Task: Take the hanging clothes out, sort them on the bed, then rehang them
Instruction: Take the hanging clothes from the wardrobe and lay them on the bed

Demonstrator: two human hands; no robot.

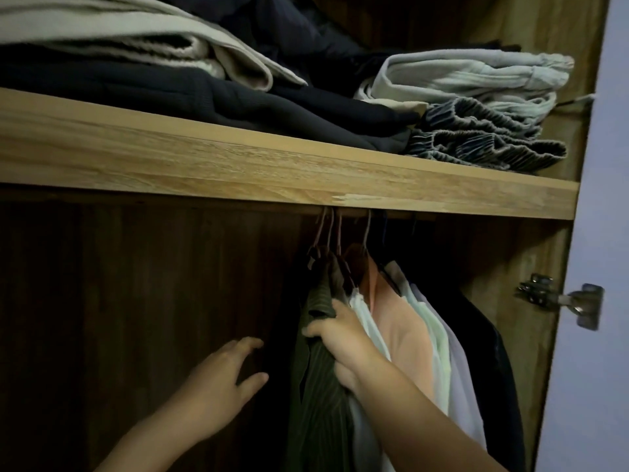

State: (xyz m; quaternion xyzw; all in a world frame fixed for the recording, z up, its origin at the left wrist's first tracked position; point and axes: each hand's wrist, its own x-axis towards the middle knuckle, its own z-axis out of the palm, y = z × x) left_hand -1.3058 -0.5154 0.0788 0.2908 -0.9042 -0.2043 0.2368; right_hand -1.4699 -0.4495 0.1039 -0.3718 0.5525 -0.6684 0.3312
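Observation:
Several garments hang on hangers (332, 233) from a rail hidden under the wooden shelf (272, 168). Leftmost is a dark green striped shirt (318, 396); to its right hang a pale mint one, a peach shirt (398, 321), more light shirts (439, 338) and a dark garment (493, 352). My right hand (340, 338) grips the green striped shirt at its shoulder, fingers curled over the fabric. My left hand (224, 379) is spread in the dark space left of the clothes, fingers straight, holding nothing.
Folded clothes lie on the shelf above: beige and dark piles (170, 73) at left, pale grey and pleated pieces (476, 107) at right. A metal door hinge (561, 299) sticks out on the wardrobe's right wall. The dark wooden back panel (136, 284) fills the left.

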